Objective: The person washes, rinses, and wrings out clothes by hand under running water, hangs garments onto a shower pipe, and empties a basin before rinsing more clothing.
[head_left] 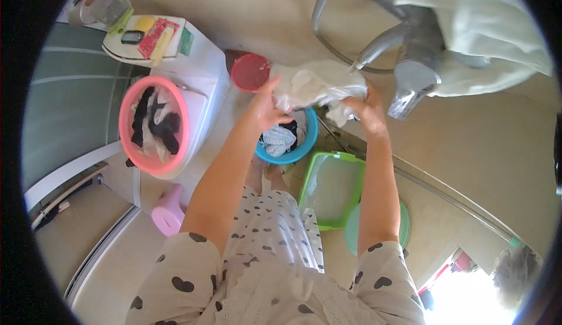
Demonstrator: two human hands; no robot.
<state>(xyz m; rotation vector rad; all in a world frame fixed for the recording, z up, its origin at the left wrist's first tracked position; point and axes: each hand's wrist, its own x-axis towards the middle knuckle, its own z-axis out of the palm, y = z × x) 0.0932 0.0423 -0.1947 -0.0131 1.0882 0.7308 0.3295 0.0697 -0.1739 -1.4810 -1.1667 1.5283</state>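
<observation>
A bunched white cloth (316, 85), with a wet-looking sheen, is stretched between my two raised hands. My left hand (268, 107) grips its left end, the thumb sticking out below. At the other end my right hand (366, 109) has its fingers wrapped round the fabric. Which garment it is, I cannot tell. Beneath the cloth, a blue basin (315, 134) stands on the floor by my feet, holding pale patterned and dark clothes (278, 140). A red bucket (250, 72) is just beyond my left hand.
On the white toilet (206, 91) at left rests a pink basin (183, 134) of dark and light clothes. A pink stool (169, 209), a green-rimmed tub (308, 180) and a teal round basin (404, 225) stand lower. Grey metal fixtures (417, 61) and pale fabric (477, 14) hang upper right.
</observation>
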